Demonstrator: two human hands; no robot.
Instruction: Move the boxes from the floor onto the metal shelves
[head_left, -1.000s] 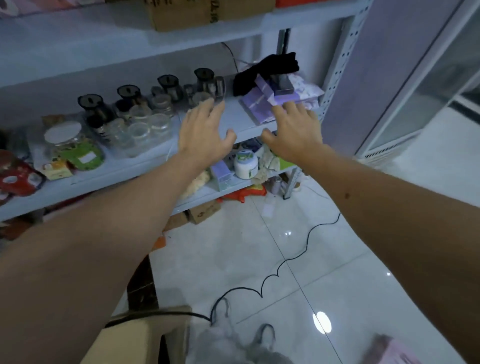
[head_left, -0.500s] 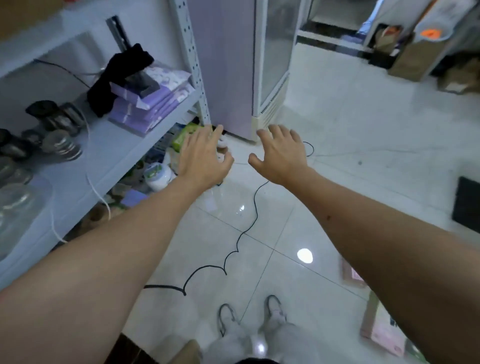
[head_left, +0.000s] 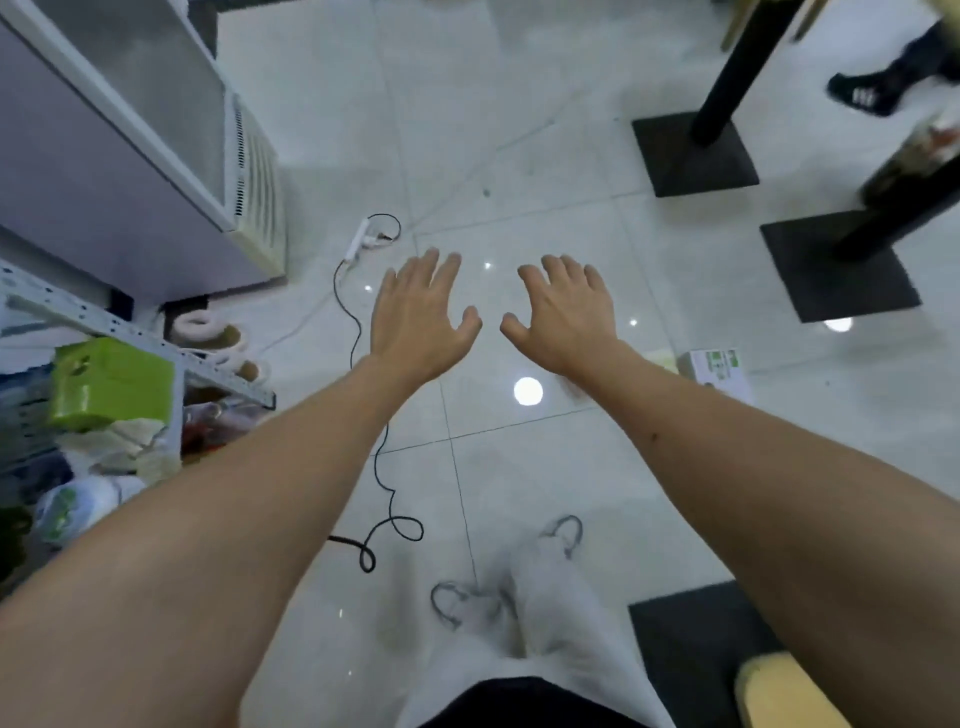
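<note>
Both my arms stretch out over the white tiled floor. My left hand (head_left: 418, 312) and my right hand (head_left: 563, 312) hover side by side, fingers spread, palms down, holding nothing. A small white box with green print (head_left: 714, 369) lies on the floor just right of my right forearm, partly hidden by it. The corner of the metal shelves (head_left: 140, 338) shows at the left edge, its lower level crowded with a green box (head_left: 111, 382) and bags.
A black cable (head_left: 382, 467) snakes across the tiles to a white power strip (head_left: 361, 239). A purple-sided fridge (head_left: 124, 150) stands at upper left. Black table bases (head_left: 693, 153) (head_left: 836, 265) sit at right; another person's shoe (head_left: 862, 93) is at top right.
My view has swung right and down, away from the shelves toward the open floor. Both hands stayed open and empty, now over the tiles rather than the shelf.
</note>
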